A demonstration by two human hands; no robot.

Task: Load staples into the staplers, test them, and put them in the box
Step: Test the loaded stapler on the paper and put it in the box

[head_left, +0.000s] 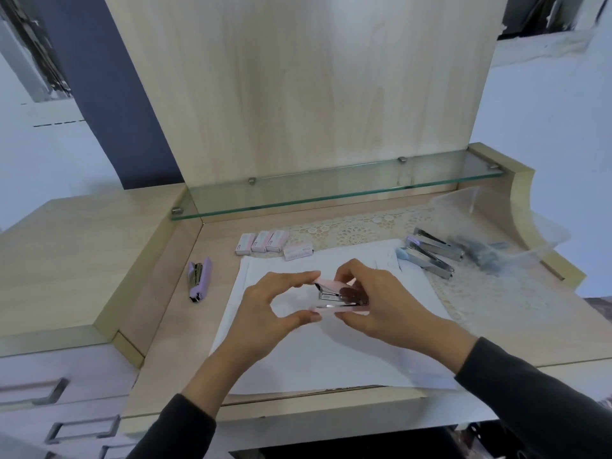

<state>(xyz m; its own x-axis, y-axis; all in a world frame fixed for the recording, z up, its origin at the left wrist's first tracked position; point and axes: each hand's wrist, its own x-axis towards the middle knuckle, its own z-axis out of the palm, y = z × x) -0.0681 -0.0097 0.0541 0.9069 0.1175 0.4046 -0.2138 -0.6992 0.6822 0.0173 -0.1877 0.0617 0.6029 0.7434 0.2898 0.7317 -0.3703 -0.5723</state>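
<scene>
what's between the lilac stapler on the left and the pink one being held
In the head view: bare wooden desktop, then white paper sheet, then the left hand pinching the pink stapler.

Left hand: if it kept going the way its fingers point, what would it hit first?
The pink stapler: the left hand seems to pinch its front end; the right hand holds it just beyond.

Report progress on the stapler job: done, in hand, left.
Done: perhaps the purple stapler, set apart at the left; loading cannot be told. In hand: left hand and right hand hold the pink stapler open above the white paper. Left: the open staplers at the right, then testing and boxing.
</scene>
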